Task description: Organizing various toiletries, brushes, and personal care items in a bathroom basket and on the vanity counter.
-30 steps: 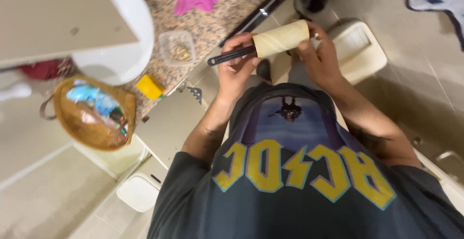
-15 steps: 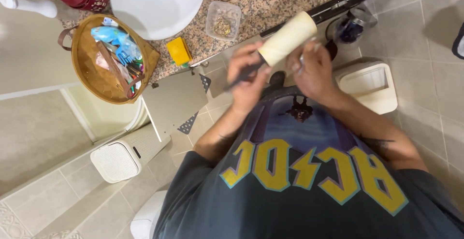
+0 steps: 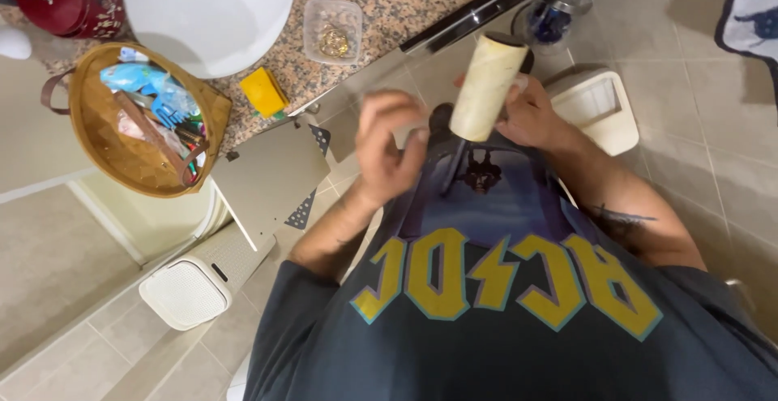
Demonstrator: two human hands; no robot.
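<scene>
Looking down over a dark printed T-shirt [image 3: 502, 312] onto a bathroom floor of pale beige tiles [image 3: 697, 68]. Holding a lint roller [image 3: 487, 86] in the right hand [image 3: 531, 113], fingers wrapping round the back of the beige roll, its dark handle pointing down toward the chest. Hovering just beside the roll, not touching it, the left hand [image 3: 389, 150], fingers loosely curled and parted, blurred. Running along the upper left, a speckled granite counter [image 3: 405, 12] with a dark edge strip, carrying a white basin [image 3: 207, 16], a clear plastic tub [image 3: 331, 30], a yellow sponge [image 3: 263, 91], a dark red jar [image 3: 69, 0] and a round woven basket [image 3: 138, 121] crowded with small toiletries. Standing open below the counter, a beige cabinet door [image 3: 267, 178]. Sitting on the tiles, a white bin [image 3: 190, 287] at lower left and a cream bin [image 3: 596, 105] beyond the right hand; lying at far right, a patterned mat [image 3: 750, 12].
</scene>
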